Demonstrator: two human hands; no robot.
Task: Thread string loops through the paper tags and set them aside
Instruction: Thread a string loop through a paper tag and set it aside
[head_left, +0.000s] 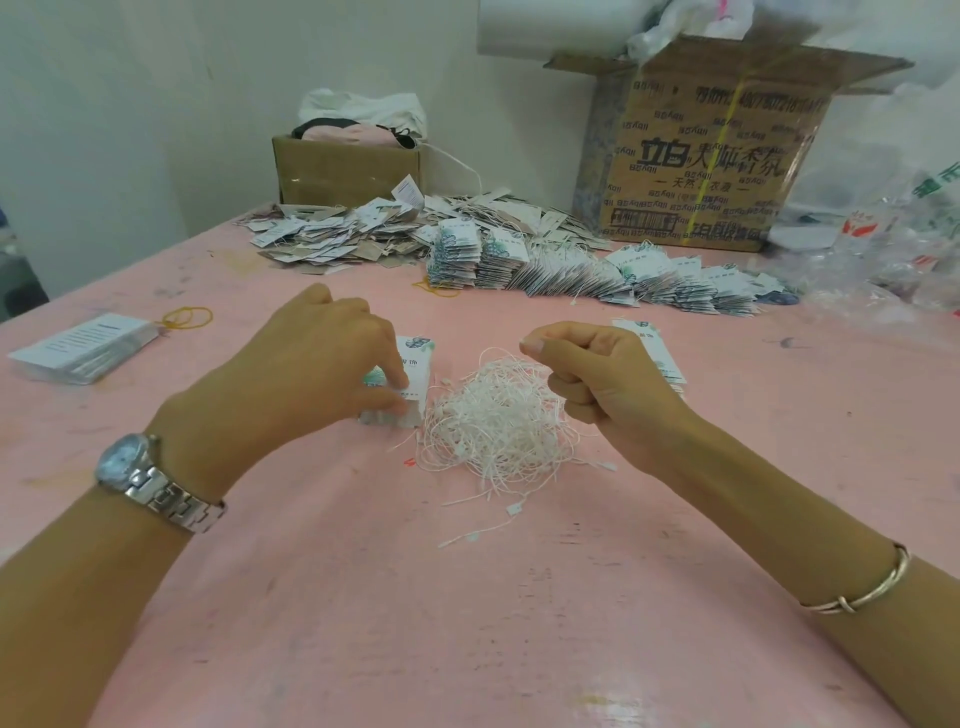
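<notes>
A tangled heap of white string loops (498, 421) lies in the middle of the pink table (467, 597). Just left of it stands a small stack of white paper tags (413, 384) with a green print; my left hand (311, 364) pinches the top tag with thumb and forefinger. My right hand (602, 374) hovers over the heap's right side with its fingers curled, thumb against forefinger, seemingly pinching a thin string. A second tag stack (652, 343) is partly hidden behind that hand.
Rows of strung tags (597, 270) and a loose tag pile (337, 234) lie at the back. Behind them stand a small cardboard box (343, 166) and a large one (711, 150). A stack of white cards (83, 348) and yellow rubber bands (187, 317) sit left; plastic bags (883, 249) right.
</notes>
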